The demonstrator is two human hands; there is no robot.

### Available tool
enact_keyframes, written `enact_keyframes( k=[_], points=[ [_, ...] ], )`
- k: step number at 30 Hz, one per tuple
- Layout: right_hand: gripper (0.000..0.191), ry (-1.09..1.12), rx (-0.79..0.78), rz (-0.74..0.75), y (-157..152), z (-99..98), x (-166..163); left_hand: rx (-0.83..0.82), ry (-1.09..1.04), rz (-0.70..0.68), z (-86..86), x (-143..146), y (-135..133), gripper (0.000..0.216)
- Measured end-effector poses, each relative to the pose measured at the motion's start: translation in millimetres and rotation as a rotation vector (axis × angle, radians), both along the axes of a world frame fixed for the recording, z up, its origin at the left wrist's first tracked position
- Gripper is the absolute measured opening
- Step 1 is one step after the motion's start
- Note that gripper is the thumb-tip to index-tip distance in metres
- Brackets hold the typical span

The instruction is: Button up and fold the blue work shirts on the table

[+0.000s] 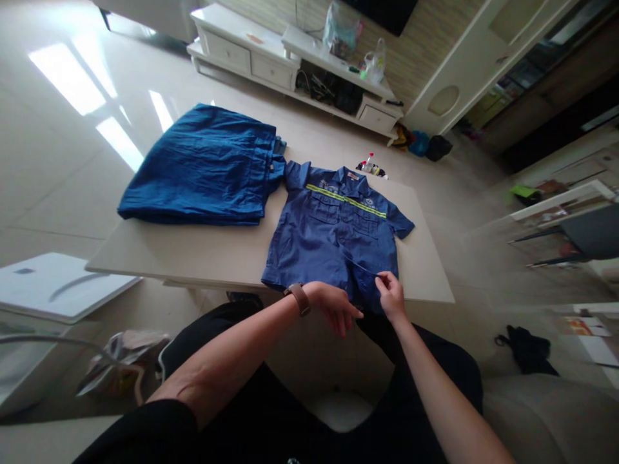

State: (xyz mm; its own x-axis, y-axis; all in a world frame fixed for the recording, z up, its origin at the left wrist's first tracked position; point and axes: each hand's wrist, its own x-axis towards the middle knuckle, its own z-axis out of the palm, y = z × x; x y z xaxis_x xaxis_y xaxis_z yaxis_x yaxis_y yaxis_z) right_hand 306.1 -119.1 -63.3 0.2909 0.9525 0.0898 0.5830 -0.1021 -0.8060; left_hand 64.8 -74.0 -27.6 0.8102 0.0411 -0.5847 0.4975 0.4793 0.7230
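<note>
A blue short-sleeved work shirt (pixel 333 232) with a yellow reflective stripe lies front up on the beige table (pixel 203 254), its hem at the near edge. My right hand (pixel 391 295) pinches a thin thread or strand at the hem, fingers closed. A dark line runs from that pinch up across the shirt front. My left hand (pixel 333 308), with a brown watch on the wrist, hovers at the hem just left of it, fingers curled down and apart, holding nothing I can see.
A folded stack of blue cloth (pixel 206 167) lies on the table's far left. Small bottles (pixel 370 166) sit on the floor beyond the table. A white TV cabinet (pixel 271 58) lines the far wall. A white appliance (pixel 53 287) stands at the left, a bag (pixel 120 361) beside it.
</note>
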Motion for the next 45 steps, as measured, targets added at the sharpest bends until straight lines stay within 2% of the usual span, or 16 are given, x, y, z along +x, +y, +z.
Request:
enact_keyframes(
  k=[1,2,4,6,8,11,13,16,21,24,27,33,39,45],
  points=[
    [0.025,-0.054,-0.042,0.106,-9.1,2.5,-4.5,0.113,-0.031,-0.033,4.1,-3.9,3.8,0.038],
    [0.021,-0.112,-0.078,0.207,-17.4,4.2,-10.2,0.292,-0.024,0.005,6.9,-7.9,8.2,0.040],
    [0.015,-0.204,-0.117,0.357,-30.4,5.4,-23.3,0.755,0.126,0.184,7.5,-15.7,16.6,0.033],
    [0.012,-0.235,-0.130,0.418,-38.2,4.9,-35.5,1.141,0.324,0.249,1.8,-22.0,20.6,0.026],
    [0.011,-0.238,-0.149,0.449,-41.4,3.9,-44.7,1.294,0.411,0.188,-8.1,-25.3,18.6,0.027],
    [0.006,-0.307,-0.186,0.505,-39.2,1.5,-53.5,1.246,0.370,0.055,-23.9,-23.9,8.5,0.054],
    [0.008,-0.361,-0.149,0.440,-33.3,-2.8,-58.5,1.203,0.377,-0.008,-31.5,-20.2,1.0,0.065],
    [0.011,-0.389,-0.075,0.261,-19.7,-16.1,-68.6,1.230,0.406,-0.053,-34.8,-14.2,-6.8,0.059],
    [0.029,-0.445,-0.130,0.192,3.6,-42.7,-85.8,1.288,0.367,-0.041,-24.3,-10.5,-7.3,0.047],
    [0.026,-0.369,-0.147,0.127,13.8,-47.6,-86.4,1.283,0.370,0.006,-18.7,-10.1,-2.6,0.042],
    [0.028,-0.248,-0.149,0.066,20.6,-42.9,-80.1,1.263,0.404,0.126,-18.6,-7.2,3.3,0.040],
    [0.031,0.142,-0.128,0.105,21.3,-27.1,-69.2,1.242,0.403,0.333,-28.1,5.7,11.6,0.038],
    [0.043,0.293,-0.179,0.083,15.1,-23.6,-63.7,1.286,0.304,0.339,-31.2,7.4,12.7,0.022],
    [0.046,0.315,-0.166,0.046,15.7,-25.6,-58.3,1.267,0.269,0.375,-32.1,8.5,15.3,0.023]
  ],
)
